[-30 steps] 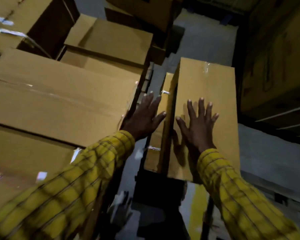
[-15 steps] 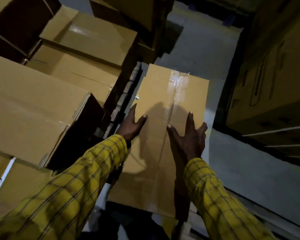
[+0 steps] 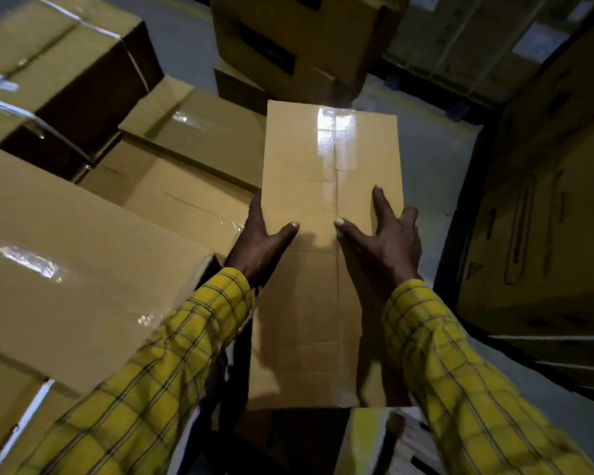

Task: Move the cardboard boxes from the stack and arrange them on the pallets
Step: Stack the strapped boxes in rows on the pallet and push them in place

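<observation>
since a second ago the cardboard box (image 3: 326, 255) had turned from standing on its narrow side to lying with its broad taped face up, and our hands had shifted from pressing flat on that face to taking it by the edges; we read this as the box being laid down into its place, so the placing step seemed nearly done, though we could not see the pallet under it; our left hand (image 3: 259, 240) gripped the left edge, thumb lying across the top and fingers wrapped down the side out of view, so its grip was grasping the box; our right hand (image 3: 388, 240) lay on the top near the right edge, thumb spread toward the middle seam, forefinger straight along the top and the other fingers curling over the right edge, so that grip too was on the box; the box sat just beside the lower boxes (image 3: 186, 166) at our left, its left side close against them, with grey floor (image 3: 432, 156) beyond its far right corner and a tall printed carton (image 3: 546, 217) well to the right; the box looked long and narrow, plain brown, with clear glossy tape running down the centre seam and catching a bright glare near the far end; its corners looked square and uncrushed.
</observation>
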The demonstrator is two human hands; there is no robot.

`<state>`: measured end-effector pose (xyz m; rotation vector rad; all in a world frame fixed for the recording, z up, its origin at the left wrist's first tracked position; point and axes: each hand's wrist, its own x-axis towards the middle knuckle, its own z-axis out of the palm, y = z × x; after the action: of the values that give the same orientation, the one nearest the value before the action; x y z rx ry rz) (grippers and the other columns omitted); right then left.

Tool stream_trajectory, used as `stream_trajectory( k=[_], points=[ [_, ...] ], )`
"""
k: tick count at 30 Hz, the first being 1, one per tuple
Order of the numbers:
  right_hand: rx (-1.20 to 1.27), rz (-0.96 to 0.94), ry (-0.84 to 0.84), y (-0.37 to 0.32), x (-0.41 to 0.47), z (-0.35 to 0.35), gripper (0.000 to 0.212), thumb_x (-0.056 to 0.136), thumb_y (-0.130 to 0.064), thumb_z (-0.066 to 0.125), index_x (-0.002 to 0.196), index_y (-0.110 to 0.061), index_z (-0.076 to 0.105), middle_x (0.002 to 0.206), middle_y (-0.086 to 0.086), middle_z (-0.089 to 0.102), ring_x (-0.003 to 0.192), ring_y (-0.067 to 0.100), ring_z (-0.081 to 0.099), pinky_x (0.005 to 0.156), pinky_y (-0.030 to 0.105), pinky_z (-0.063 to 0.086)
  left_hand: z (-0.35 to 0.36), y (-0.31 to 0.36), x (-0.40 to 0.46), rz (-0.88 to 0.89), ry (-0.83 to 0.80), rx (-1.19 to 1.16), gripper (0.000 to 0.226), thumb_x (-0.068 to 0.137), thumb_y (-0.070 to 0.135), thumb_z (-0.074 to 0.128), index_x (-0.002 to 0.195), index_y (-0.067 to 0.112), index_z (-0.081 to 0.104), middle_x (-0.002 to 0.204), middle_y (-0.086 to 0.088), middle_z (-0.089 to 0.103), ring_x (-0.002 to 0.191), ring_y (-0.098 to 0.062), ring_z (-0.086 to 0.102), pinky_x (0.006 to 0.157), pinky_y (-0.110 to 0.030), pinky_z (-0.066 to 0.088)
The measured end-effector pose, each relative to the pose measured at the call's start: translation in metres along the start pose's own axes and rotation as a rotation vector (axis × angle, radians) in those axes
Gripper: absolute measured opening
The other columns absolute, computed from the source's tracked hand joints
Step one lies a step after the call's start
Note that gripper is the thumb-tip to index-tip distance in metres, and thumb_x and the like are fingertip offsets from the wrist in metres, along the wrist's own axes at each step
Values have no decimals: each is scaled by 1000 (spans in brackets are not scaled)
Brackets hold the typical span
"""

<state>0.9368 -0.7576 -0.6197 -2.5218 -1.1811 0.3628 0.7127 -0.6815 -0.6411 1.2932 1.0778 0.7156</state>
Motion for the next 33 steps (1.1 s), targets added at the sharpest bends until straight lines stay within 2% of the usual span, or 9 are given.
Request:
stream_trajectory(
  k=[2, 4, 7, 9, 14, 17, 23, 27, 33],
  points=[
    [10, -39, 23, -38, 33, -6, 111, 66, -99, 52, 160, -52, 13, 141, 16, 37, 129, 45, 49, 105, 48, 48, -18, 13, 20, 16, 45, -48, 79, 90, 33, 76, 154, 38, 29, 142, 16, 55, 127, -3, 56, 112, -37, 45],
    [14, -79, 41, -83, 66, -9, 119, 66, -96, 58, 162, -46, 7, 140, 18, 41, 129, 45, 50, 107, 49, 46, -41, 25, 44, 26, 118, -59, 90, 86, 37, 79, 157, 31, 23, 147, 6, 52, 130, -10, 56, 113, -44, 45],
    [37, -139, 54, -159, 117, -11, 127, 68, -88, 66, 165, -30, 8, 149, 20, 42, 136, 43, 45, 110, 53, 42, -77, 37, 80, 25, 239, -88, 101, 78, 56, 79, 155, 42, 16, 158, -2, 40, 141, -23, 46, 116, -52, 40],
    [39, -193, 53, -213, 147, -3, 129, 66, -89, 67, 164, -22, 15, 156, 18, 39, 142, 41, 40, 115, 55, 38, -106, 43, 98, 29, 332, -117, 101, 79, 58, 77, 156, 46, 12, 161, -1, 34, 145, -24, 40, 119, -52, 36],
    [-6, -367, -54, -341, 191, 46, 121, 70, -77, 77, 163, -22, 23, 157, 13, 41, 143, 36, 41, 116, 48, 35, -181, 40, 125, 14, 533, -179, 100, 81, 59, 73, 152, 53, 3, 165, 2, 27, 149, -25, 33, 120, -55, 33],
    [-27, -459, -151, -392, 199, 91, 123, 69, -79, 76, 163, -22, 22, 159, 15, 39, 144, 37, 40, 115, 47, 36, -219, 24, 134, -21, 636, -192, 107, 82, 53, 73, 158, 43, -2, 165, 3, 25, 149, -22, 32, 122, -52, 31],
    [-89, -489, -288, -439, 209, 175, 127, 62, -88, 70, 162, -25, 24, 159, 15, 40, 143, 39, 40, 116, 54, 36, -254, -10, 147, -148, 729, -291, 107, 85, 47, 71, 160, 35, -3, 167, 1, 21, 149, -22, 30, 124, -48, 27],
    [-107, -541, -344, -451, 218, 210, 120, 66, -81, 76, 161, -26, 26, 154, 14, 44, 138, 39, 44, 111, 52, 38, -258, -22, 157, -271, 801, -273, 107, 94, 27, 72, 162, 21, -10, 170, -1, 8, 149, -17, 22, 119, -28, 18],
    [-132, -584, -442, -459, 223, 261, 127, 66, -81, 76, 164, -22, 19, 158, 16, 37, 141, 41, 39, 114, 56, 36, -261, -36, 170, -435, 803, -179, 118, 94, 37, 70, 156, 10, -26, 170, -6, -15, 157, -23, -6, 120, -24, -3]
  ],
)
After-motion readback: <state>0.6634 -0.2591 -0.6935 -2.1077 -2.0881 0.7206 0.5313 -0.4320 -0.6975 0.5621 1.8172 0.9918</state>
